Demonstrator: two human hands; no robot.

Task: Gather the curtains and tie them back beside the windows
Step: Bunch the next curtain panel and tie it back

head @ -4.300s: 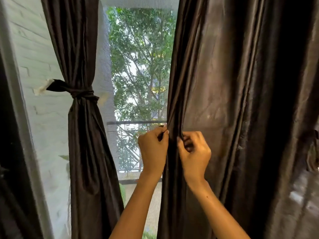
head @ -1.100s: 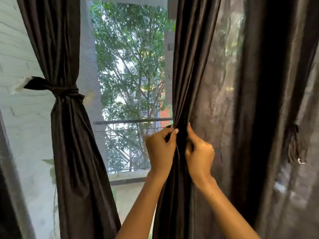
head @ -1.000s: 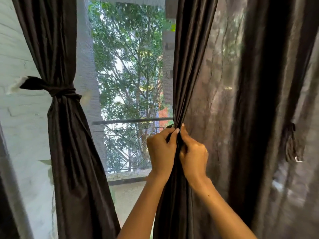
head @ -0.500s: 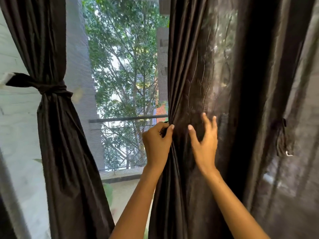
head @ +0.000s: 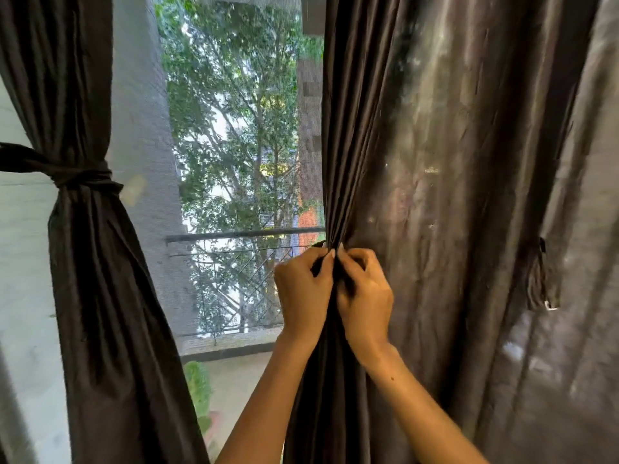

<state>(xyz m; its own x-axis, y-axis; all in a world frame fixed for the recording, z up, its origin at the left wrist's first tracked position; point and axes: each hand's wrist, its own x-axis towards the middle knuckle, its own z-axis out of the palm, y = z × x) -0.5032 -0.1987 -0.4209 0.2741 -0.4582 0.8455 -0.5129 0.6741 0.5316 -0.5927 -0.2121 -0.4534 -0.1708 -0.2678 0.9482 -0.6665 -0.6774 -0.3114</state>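
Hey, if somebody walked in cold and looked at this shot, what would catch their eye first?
Probably the two hands at centre, the left hand and right hand side by side, pinching folds at the edge of the dark right curtain. Next, the left curtain, already cinched by a tie-back at the left edge. Between them, bright green trees show through the window.

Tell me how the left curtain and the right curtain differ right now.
The left curtain is cinched by a tie-back; the right curtain has none. The left curtain hangs untouched; the left hand and right hand pinch the right curtain's gathered edge. The left one is a narrow bundle; the right still spreads wide. Both are dark, shiny fabric.
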